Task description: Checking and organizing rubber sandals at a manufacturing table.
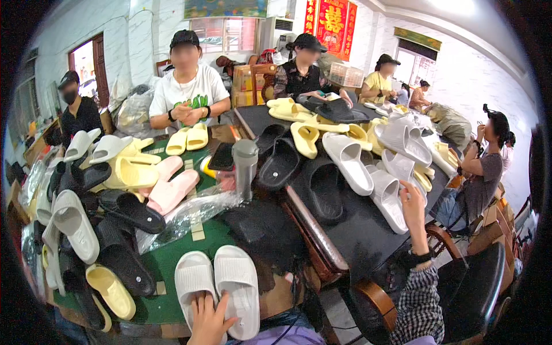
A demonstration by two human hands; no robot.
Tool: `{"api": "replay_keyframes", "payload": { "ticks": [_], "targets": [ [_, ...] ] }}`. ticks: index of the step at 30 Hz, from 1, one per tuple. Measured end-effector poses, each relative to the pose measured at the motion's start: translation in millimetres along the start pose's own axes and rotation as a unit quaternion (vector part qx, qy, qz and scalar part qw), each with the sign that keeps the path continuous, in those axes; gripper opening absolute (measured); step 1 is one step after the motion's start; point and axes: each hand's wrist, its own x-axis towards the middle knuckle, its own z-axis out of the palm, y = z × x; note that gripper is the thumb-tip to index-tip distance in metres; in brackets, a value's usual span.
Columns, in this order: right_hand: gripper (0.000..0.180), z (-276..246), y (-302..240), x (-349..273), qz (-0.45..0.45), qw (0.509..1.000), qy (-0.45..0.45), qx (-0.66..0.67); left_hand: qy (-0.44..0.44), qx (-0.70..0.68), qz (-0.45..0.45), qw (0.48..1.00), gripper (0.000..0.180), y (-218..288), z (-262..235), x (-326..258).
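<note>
Straight in front of me, a pair of white slippers [237, 276] lies side by side at the table's near edge. My left hand [211, 319] rests on the pair, fingers spread over the footbeds just below the straps. To the right my right hand [413, 206] is raised and stretched forward, fingers apart and slightly bent. It is beside a white slipper [387, 198] and a pale grey slipper [397, 164] on the dark table; whether it touches either I cannot tell. A black slipper [325, 190] lies to the left of these.
Black, yellow, white and pink slippers [174, 192] crowd the green table [167, 305] at left. Clear plastic film [184, 221] and a grey tumbler [245, 167] stand mid-table. Several people sit around the dark table [368, 256]. Chairs [480, 287] and cartons are at right.
</note>
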Motion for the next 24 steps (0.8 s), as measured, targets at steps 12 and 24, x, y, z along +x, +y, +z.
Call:
{"api": "replay_keyframes", "payload": {
  "ticks": [12,24],
  "targets": [
    [0.060,56.9,93.0,46.9,-0.046,0.994,-0.058,-0.081,0.052,0.009,-0.003,0.999,0.065,-0.6,10.1,-3.9],
    [0.031,53.9,172.2,73.7,0.039,0.983,-0.059,0.168,0.065,-0.012,0.016,0.998,0.069,-3.5,12.3,0.5]
  ]
}}
